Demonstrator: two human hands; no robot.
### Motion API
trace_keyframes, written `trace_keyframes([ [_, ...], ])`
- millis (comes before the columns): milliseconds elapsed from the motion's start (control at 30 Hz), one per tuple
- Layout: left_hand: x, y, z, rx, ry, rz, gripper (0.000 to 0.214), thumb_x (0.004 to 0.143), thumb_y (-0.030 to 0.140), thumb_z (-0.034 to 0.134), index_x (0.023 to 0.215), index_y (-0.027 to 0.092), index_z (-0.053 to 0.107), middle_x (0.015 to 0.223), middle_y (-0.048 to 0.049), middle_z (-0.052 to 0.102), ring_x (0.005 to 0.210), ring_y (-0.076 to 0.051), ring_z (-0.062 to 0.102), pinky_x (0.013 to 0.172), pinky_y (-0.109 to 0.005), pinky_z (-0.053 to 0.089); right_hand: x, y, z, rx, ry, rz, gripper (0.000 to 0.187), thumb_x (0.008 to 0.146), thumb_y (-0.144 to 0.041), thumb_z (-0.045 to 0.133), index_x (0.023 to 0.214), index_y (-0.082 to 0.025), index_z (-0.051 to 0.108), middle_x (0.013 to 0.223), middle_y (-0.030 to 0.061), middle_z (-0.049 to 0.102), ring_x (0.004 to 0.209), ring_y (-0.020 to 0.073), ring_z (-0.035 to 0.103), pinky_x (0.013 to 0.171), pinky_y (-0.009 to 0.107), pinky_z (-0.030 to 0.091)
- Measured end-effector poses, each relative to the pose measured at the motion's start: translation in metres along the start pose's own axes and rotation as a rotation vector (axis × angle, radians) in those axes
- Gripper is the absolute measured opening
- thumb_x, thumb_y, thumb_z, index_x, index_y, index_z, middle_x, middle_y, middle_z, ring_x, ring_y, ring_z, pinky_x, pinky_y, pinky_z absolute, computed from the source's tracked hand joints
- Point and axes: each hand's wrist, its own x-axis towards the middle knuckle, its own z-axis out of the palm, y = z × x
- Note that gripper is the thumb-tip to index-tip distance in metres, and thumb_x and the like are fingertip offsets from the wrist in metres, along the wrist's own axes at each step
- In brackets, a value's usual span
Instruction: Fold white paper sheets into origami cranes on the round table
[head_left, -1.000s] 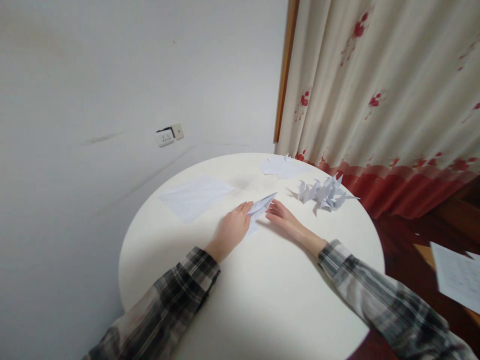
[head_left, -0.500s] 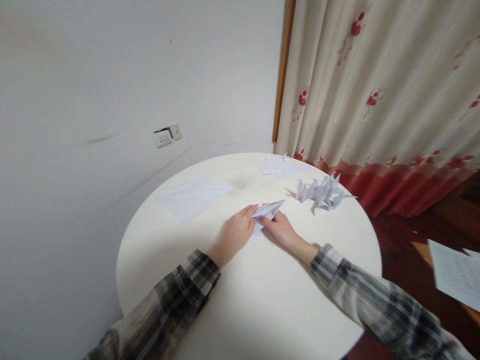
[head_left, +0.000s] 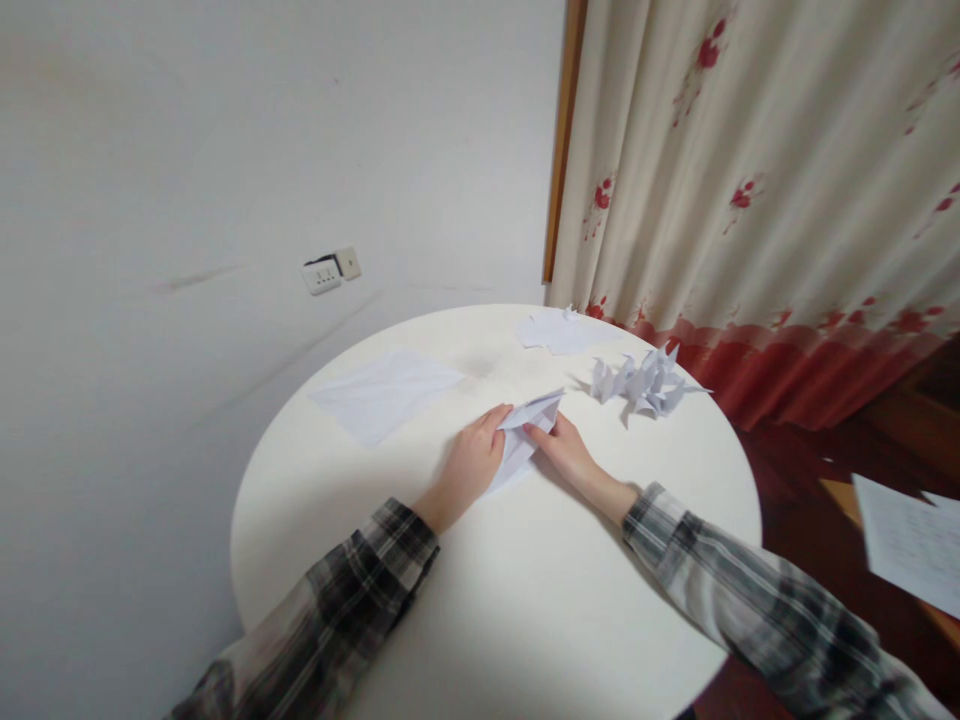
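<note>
Between my two hands is a partly folded piece of white paper (head_left: 517, 447), low over the middle of the round table. My left hand (head_left: 474, 455) grips its left side, fingers bent over the upper edge. On the right side, my right hand (head_left: 568, 452) pinches the paper, the thumb lying on the inner face and the other fingers mostly hidden behind it. One flap stands raised along the top, while the lower part slants down toward the tabletop.
The white round table (head_left: 480, 600) stands against the wall. A flat creased sheet (head_left: 386, 390) lies at the back left. More sheets (head_left: 562, 332) are at the far edge, with a cluster of folded paper cranes (head_left: 649, 385) at the right. A floral curtain (head_left: 750, 200) hangs behind.
The folded paper has opened wider between my hands, with more of its lower part showing toward me. Both hands have stayed nearly in place.
</note>
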Motion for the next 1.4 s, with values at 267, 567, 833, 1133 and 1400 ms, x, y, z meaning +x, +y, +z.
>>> trace_keyframes([
  [267,0.003,0.001,0.002,-0.161,0.054,-0.059,0.042,0.078,0.008,0.036,0.114,0.016,0.055,0.116,-0.0052,0.060,0.107,-0.018,0.055,0.097,-0.031,0.040,0.000,0.006,0.001,0.030,-0.034,0.002,0.031,0.070,-0.033,0.058,0.097,-0.018,0.057,0.094,0.0067,0.065,0.081,0.0204,0.058,0.074,0.034,0.046],
  [567,0.005,-0.006,0.007,-0.383,0.047,-0.276,0.034,0.079,0.018,0.042,0.104,0.019,0.064,0.100,-0.0044,0.068,0.087,-0.020,0.062,0.078,-0.029,0.046,0.001,0.010,-0.002,0.040,0.017,0.002,0.032,0.068,-0.023,0.053,0.099,-0.019,0.055,0.091,0.0036,0.064,0.080,0.0192,0.056,0.074,0.032,0.045],
  [833,0.008,-0.023,0.018,-0.596,0.053,-0.422,0.028,0.074,0.026,0.047,0.091,0.016,0.067,0.077,-0.0027,0.069,0.071,-0.018,0.060,0.062,-0.024,0.043,0.001,0.012,-0.005,-0.022,0.046,-0.031,0.033,0.069,-0.021,0.046,0.100,-0.018,0.056,0.088,0.0030,0.064,0.078,0.0184,0.056,0.070,0.030,0.044],
  [1133,0.007,-0.021,0.015,-0.699,0.096,-0.513,0.022,0.070,0.030,0.053,0.077,0.016,0.068,0.063,-0.0002,0.064,0.063,-0.017,0.057,0.054,-0.022,0.038,0.002,0.007,-0.008,-0.083,0.084,-0.060,0.036,0.065,-0.016,0.041,0.097,-0.017,0.058,0.084,0.0022,0.064,0.077,0.0183,0.054,0.070,0.029,0.042],
  [1400,0.007,-0.019,0.015,-0.784,0.097,-0.518,0.021,0.069,0.028,0.055,0.079,0.015,0.068,0.065,-0.0005,0.065,0.064,-0.016,0.057,0.056,-0.023,0.039,0.001,0.004,-0.007,-0.045,0.067,-0.038,0.036,0.064,-0.016,0.041,0.097,-0.019,0.057,0.077,0.0000,0.062,0.070,0.0168,0.052,0.064,0.027,0.041],
])
